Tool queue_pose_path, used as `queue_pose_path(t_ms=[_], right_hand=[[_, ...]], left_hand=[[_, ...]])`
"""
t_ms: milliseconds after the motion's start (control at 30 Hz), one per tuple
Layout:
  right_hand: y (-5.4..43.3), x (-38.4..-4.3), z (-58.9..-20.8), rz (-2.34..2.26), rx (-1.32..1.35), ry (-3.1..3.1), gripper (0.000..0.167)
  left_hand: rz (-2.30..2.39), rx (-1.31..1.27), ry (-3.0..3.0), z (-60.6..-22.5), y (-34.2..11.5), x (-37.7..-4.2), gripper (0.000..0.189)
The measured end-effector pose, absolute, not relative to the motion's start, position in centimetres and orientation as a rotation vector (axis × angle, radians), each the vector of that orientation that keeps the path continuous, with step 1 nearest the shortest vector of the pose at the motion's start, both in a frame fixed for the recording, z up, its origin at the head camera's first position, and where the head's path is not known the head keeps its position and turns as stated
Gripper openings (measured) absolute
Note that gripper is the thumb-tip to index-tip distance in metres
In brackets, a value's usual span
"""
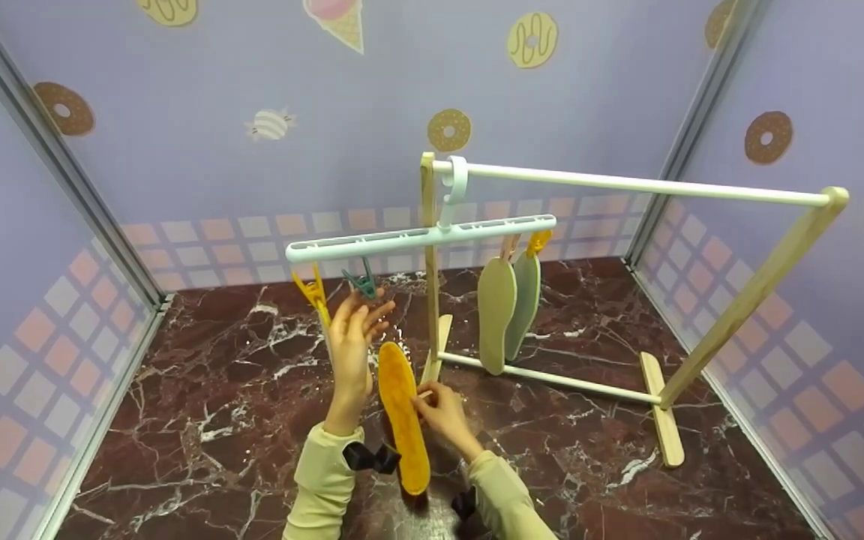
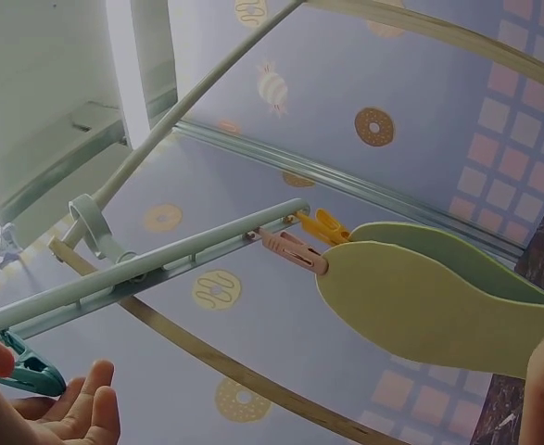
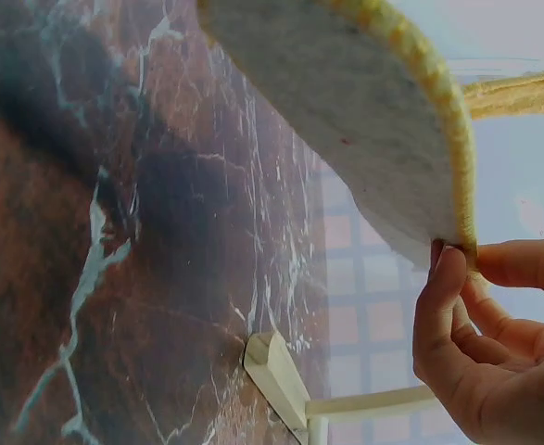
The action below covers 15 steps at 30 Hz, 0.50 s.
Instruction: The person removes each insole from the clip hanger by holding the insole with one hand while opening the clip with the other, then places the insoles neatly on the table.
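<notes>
My right hand pinches the edge of a fuzzy yellow insole between thumb and fingers. The insole's pale underside shows in the right wrist view. Just under the hanger, my left hand is raised with fingers spread beside a green clothespin. The thumb overlaps that clothespin in the left wrist view; whether it touches is unclear. A yellow clothespin hangs close to this hand, its lower end partly hidden. Toward the hanger's other end, a pink clothespin and a yellow-orange clothespin hold a beige insole and a grey-green insole.
The white hanger hooks over the rail of a wooden stand, near its left post. The stand's feet rest on a dark red marbled table. Patterned walls enclose it. Another fuzzy yellow edge appears in the right wrist view.
</notes>
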State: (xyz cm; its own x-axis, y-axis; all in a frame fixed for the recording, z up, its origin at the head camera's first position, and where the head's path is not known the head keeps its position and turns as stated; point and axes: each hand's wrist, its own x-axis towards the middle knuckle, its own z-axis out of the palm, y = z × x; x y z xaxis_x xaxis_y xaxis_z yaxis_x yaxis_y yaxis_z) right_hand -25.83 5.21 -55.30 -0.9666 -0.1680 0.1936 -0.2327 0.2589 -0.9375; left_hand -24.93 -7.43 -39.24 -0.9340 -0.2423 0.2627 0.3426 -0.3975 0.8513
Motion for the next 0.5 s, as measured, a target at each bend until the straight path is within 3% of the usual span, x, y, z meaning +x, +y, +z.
queue_pose_path(t_ms=[333,500], right_hand=[[4.0,-26.4,-55.4,1.855,0.349,-2.464,0.015],[3.6,-26.0,-54.8,1.876,0.370,-2.455,0.014]], left_hand=[[-2.370,-0.153,-1.479,-39.2,-7.3,-24.8,0.034],[-2.365,-0.223,-1.454,-41.1,-7.5,-26.2,0.034]])
